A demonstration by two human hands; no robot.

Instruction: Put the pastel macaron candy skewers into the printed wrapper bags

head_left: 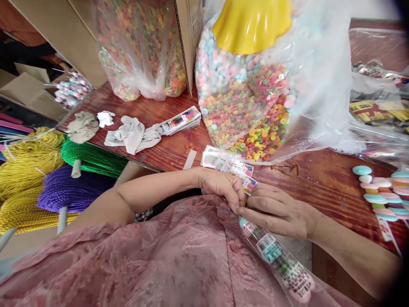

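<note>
Close against the front of my clothing, a clear printed packet (275, 256) with a candy skewer inside slants down to the right. Pastel pieces and a barcode show through its film. My left hand (225, 187) is closed in a pinch at the packet's upper end. From the other side my right hand (279, 211) pinches the same end, its fingers bent towards the left hand. What exactly lies between the fingertips is hidden. Just beyond the hands, a stack of flat printed packets (220, 161) rests on the table.
A large clear bag of colourful candy rings (230, 115) and pastel sweets stands ahead, with a yellow scalloped bowl (252, 25) on top. Pale gloves (131, 134) lie left. Several candy skewers (380, 196) sit at the right. Coloured cord bundles (73, 187) hang beside the table.
</note>
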